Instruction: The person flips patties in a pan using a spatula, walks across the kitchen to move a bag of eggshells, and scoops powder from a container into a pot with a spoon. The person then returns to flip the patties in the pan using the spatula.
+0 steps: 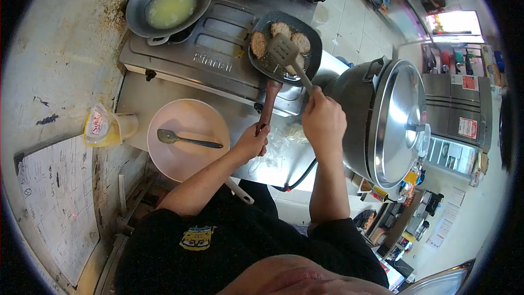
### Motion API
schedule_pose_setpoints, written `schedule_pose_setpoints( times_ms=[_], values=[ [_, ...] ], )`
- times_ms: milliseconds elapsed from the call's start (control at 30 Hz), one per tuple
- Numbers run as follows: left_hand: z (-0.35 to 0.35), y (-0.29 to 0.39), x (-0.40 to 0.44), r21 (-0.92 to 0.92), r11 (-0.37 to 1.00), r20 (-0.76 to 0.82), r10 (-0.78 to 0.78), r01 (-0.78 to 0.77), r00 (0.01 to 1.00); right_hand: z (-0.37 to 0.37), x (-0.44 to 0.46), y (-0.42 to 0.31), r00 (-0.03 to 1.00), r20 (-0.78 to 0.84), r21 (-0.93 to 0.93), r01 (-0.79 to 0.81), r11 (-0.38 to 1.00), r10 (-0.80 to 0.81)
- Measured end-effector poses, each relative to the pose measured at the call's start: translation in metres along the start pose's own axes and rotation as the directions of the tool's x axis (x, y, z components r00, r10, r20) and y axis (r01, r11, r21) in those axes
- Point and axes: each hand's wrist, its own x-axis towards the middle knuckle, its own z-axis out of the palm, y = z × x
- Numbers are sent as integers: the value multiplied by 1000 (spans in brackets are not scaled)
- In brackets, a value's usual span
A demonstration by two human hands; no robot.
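Observation:
My left hand (pixel 254 141) is closed around the brown handle of a dark square frying pan (pixel 313 35), which sits on the right side of the stove. Several browned patties (pixel 258 45) lie in the pan. With my right hand (pixel 324 117) I grip the handle of a slotted spatula (pixel 284 49). Its blade is over the patties and partly covers them; whether it touches one I cannot tell. Below my left forearm's far side, a large pale pink pan (pixel 158 158) holds a dark spatula (pixel 191 139) lying across it.
A wok (pixel 136 19) with yellowish liquid stands at the stove's (pixel 164 79) left. A big lidded metal pot (pixel 357 109) rises close to my right forearm. An oil pouch (pixel 98 125) in a container is by the left wall. Clear plastic (pixel 273 150) lies on the counter.

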Motion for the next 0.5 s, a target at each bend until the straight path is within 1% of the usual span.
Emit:
schedule_pose_setpoints(
  times_ms=[33, 100, 167, 233, 333, 367, 433, 500],
  values=[
    [0, 2, -1, -14, 1000, -5, -9, 8, 1000, 5, 2, -2, 1000, -5, -1, 4, 1000, -4],
    [0, 1, -2, -29, 1000, -11, -12, 12, 1000, 12, 4, -6, 1000, 16, 53, -23, 998, 22],
    [-2, -4, 2, -19, 1000, 10, 17, -17, 1000, 13, 5, -9, 999, 32, 91, -7, 996, 4],
    [-2, -5, 2, -7, 1000, 3, 27, -27, 1000, 17, 6, -11, 997, 69, 132, -35, 991, 26],
    [-2, -5, 3, 7, 999, 0, 34, -34, 999, 19, 8, -8, 995, 95, 172, -19, 985, 3],
    [-2, -6, 4, 7, 1000, 3, 27, -27, 1000, 24, 8, -4, 996, 90, 170, -15, 985, 0],
    [-6, -9, 8, -16, 999, 31, 31, -31, 999, 36, 9, 5, 999, 14, 222, 27, 975, -31],
    [-6, -7, 8, -37, 999, 59, 40, -38, 997, 31, 9, 6, 999, 12, 222, 32, 975, -36]
  ],
)
